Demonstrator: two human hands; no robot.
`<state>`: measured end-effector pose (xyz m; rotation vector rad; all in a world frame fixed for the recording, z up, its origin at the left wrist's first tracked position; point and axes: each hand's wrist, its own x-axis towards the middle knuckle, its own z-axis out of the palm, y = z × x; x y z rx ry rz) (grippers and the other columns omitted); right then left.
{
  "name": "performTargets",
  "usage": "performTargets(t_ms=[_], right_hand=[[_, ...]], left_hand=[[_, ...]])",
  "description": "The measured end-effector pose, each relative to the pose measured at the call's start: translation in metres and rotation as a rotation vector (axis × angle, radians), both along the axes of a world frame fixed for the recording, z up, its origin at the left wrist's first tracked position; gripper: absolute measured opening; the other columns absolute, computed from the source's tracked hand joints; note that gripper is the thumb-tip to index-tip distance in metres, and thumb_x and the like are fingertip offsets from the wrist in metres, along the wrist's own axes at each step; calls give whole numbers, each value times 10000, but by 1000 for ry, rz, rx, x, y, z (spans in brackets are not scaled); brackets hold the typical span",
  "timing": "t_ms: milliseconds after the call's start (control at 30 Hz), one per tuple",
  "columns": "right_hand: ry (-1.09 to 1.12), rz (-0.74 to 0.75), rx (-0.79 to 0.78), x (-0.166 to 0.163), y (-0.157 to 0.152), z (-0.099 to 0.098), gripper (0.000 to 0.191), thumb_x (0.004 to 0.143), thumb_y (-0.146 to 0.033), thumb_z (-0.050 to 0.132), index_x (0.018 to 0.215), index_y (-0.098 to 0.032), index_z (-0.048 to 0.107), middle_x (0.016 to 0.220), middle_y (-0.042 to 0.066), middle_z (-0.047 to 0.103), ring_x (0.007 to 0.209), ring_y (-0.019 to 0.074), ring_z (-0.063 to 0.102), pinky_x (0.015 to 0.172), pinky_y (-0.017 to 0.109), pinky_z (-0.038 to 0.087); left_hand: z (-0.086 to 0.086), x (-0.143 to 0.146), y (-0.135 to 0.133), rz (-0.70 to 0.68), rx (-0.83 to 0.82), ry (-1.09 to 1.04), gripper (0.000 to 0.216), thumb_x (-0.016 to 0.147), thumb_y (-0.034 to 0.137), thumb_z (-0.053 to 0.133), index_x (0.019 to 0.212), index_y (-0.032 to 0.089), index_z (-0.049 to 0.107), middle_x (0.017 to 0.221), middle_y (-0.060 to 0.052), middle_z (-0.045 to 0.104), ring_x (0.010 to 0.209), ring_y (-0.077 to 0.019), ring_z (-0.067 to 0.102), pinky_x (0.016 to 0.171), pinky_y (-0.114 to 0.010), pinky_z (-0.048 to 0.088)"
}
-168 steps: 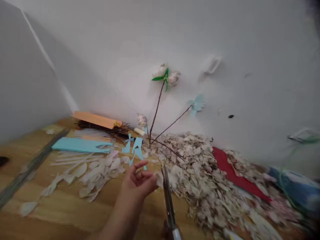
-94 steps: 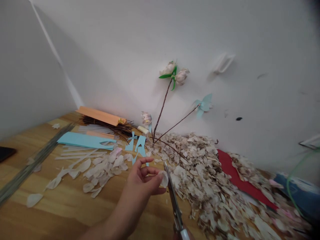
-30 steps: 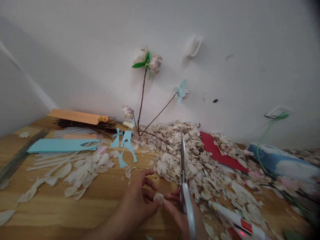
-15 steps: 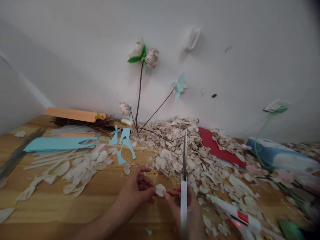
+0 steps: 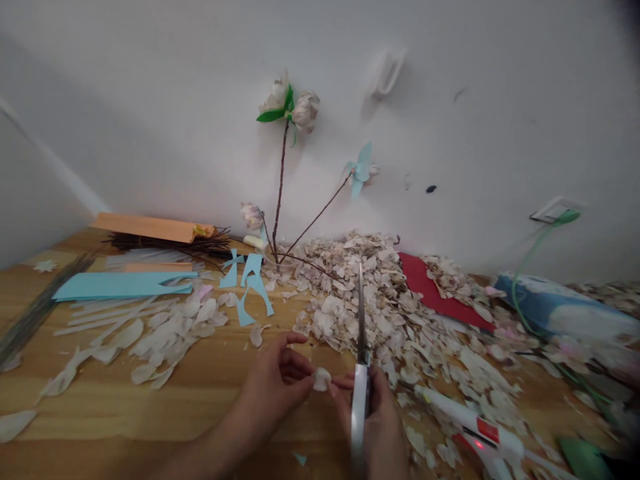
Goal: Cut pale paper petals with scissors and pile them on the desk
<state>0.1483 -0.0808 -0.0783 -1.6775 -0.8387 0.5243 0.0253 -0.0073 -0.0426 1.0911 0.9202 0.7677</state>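
A small white petal (image 5: 321, 379) is held between both hands, above the wooden table. My left hand (image 5: 280, 377) pinches its left edge with thumb and fingertips. On its other side, my right hand (image 5: 384, 423) touches the petal with thumb and finger while also holding a pair of scissors (image 5: 359, 400). The scissors stand with their closed-looking blades pointing away from me and white handle in the palm. Just beyond the hands spreads a big heap of dried petals (image 5: 340, 313). A single loose petal (image 5: 257, 335) lies near my left fingertips.
To the right a glue gun (image 5: 467, 417) shows a lit red light. Blue paper strips (image 5: 123, 285), cut blue scraps (image 5: 255, 293) and more petals (image 5: 170, 333) lie left. Twigs with flowers (image 5: 281, 193) stand against the wall. A red sheet (image 5: 435, 293) sits among the petals.
The petal now appears more folded or turned between my fingers. The scissors' blades have tipped slightly left. The whole view has shifted a little.
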Motion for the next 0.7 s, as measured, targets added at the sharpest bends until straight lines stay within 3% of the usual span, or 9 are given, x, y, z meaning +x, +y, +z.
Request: performTargets(t_ms=[200, 367, 500, 600, 700], right_hand=[[-15, -16, -14, 2, 1, 0, 304, 604, -426, 670, 760, -223, 507, 643, 38, 706, 568, 212, 664, 542, 303, 519], [36, -10, 52, 6, 0, -8, 320, 625, -448, 682, 773, -238, 493, 619, -12, 685, 537, 173, 644, 532, 271, 509], [34, -47, 35, 9, -1, -9, 367, 594, -457, 717, 796, -241, 500, 642, -13, 688, 597, 185, 654, 551, 264, 499], [64, -37, 31, 11, -1, -11, 354, 615, -461, 714, 801, -234, 515, 644, -11, 688, 557, 168, 640, 536, 252, 491], [145, 3, 30, 12, 1, -14, 387, 588, -481, 736, 792, -216, 541, 633, 5, 691, 548, 182, 648, 536, 265, 518]], left_hand=[[-1, -2, 3, 12, 25, 15, 435, 508, 121, 687, 892, 172, 489, 578, 48, 637, 524, -120, 593, 539, -251, 458], [16, -30, 39, 127, 150, 41, 453, 550, 238, 687, 949, 170, 484, 653, 24, 645, 564, -143, 608, 554, -292, 504], [26, -73, 80, 259, 385, 372, 467, 594, 319, 652, 999, 168, 476, 729, 1, 649, 650, -172, 651, 631, -322, 527], [23, -100, 99, 314, 444, 542, 390, 600, 281, 631, 954, 174, 508, 717, -9, 642, 678, -209, 656, 644, -342, 516], [19, -112, 104, 372, 519, 710, 319, 606, 240, 621, 914, 191, 553, 832, -58, 654, 925, -300, 614, 842, -441, 441]])
